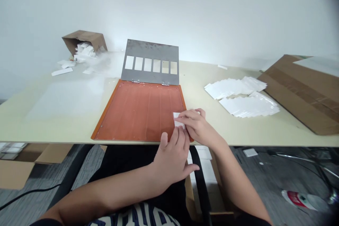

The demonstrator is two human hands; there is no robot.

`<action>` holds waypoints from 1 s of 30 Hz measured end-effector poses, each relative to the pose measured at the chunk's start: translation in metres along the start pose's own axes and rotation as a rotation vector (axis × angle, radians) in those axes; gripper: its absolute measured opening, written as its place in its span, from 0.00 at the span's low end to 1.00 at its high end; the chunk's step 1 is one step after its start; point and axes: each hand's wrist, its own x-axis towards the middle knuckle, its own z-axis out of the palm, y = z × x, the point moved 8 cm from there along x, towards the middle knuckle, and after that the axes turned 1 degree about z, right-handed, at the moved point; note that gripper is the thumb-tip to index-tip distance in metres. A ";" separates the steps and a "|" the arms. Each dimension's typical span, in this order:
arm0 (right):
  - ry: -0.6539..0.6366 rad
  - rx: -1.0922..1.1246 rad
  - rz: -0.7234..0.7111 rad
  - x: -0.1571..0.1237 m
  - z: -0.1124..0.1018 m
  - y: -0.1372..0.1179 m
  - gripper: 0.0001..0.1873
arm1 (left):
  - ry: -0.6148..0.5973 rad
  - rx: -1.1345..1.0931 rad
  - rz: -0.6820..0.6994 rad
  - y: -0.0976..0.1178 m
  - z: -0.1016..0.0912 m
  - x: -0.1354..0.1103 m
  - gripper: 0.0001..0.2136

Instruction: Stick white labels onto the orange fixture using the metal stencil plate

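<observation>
An orange-brown tray [137,109] lies on the table in front of me, with a grey metal lid [150,63] hinged up at its far edge; the lid has a row of rectangular windows. Both hands meet at the tray's near right corner. My right hand [197,125] pinches a small white packet [178,119] against the tray. My left hand [173,159] sits just below it, fingers curled up toward the same packet.
Two fanned piles of white packets [242,97] lie right of the tray. A flat cardboard sheet [304,91] covers the table's right end. A tipped cardboard box [84,42] spills white packets at the back left. Clear plastic sheets [66,95] lie left of the tray.
</observation>
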 end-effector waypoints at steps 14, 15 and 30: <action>0.170 0.067 0.165 -0.030 -0.009 0.026 0.26 | 0.108 -0.010 -0.016 -0.003 -0.002 -0.005 0.37; 0.192 0.073 0.188 -0.031 -0.010 0.027 0.26 | 0.117 -0.008 -0.020 -0.003 -0.002 -0.006 0.36; 0.250 0.405 0.765 -0.077 0.003 0.017 0.27 | 0.553 -0.028 0.117 -0.013 -0.038 -0.009 0.07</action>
